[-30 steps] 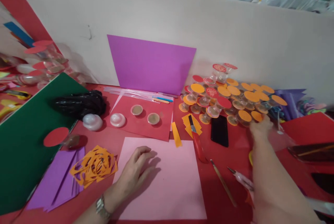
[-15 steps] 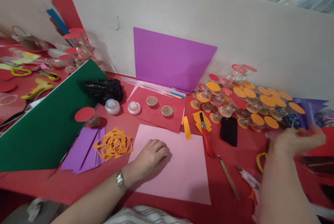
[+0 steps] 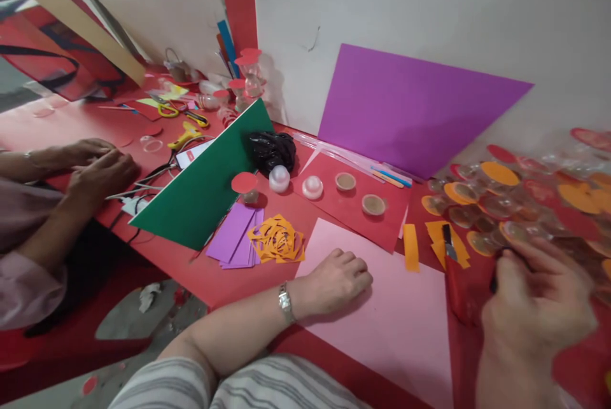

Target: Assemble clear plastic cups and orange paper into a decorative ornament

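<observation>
While your left hand rests loosely curled on the uncut pink sheet at lower centre, your right hand, lower right, blurs; its grip cannot be told. An orange cutout lies finished beside purple sheets.

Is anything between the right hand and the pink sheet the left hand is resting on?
Nothing visible. The right hand hovers, blurred, just past the right edge of the pink sheet, and only bare red table shows in the gap. The cutter and orange scraps lie further back. The left hand rests near the sheet's left corner.
</observation>
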`<state>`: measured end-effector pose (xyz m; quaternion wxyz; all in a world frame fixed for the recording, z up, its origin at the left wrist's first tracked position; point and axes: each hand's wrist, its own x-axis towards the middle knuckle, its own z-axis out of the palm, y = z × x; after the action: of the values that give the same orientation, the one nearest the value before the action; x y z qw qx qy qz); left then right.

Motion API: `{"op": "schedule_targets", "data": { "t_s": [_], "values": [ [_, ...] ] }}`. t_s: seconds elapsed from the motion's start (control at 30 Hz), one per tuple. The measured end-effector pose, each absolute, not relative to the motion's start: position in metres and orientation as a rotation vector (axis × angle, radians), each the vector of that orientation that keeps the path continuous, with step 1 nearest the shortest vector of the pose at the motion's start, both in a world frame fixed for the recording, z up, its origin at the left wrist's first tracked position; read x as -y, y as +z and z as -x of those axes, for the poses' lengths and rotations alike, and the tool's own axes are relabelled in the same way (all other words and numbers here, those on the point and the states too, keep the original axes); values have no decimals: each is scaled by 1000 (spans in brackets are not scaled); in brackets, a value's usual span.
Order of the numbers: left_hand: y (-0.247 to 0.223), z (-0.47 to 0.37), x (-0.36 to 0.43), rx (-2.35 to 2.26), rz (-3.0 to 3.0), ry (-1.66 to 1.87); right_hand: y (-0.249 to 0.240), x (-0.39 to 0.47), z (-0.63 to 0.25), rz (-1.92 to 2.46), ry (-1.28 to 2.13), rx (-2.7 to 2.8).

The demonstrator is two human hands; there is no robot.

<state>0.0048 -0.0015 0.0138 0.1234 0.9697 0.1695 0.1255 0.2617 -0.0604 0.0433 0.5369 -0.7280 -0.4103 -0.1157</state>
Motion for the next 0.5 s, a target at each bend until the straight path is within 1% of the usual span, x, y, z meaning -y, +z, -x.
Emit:
{"op": "schedule_targets", "data": {
  "t_s": [0.07,0.27,0.5],
  "values": [
    [16,-3,1,-521,-2821,358,41,64,-234,1637,-230,929],
    [15,-3,1,-588,-2813,382,21,81,-203,1655,43,952],
    [10,-3,-6,-737,-2799,373,-5,86,-200,1665,102,1071]
  ]
}}
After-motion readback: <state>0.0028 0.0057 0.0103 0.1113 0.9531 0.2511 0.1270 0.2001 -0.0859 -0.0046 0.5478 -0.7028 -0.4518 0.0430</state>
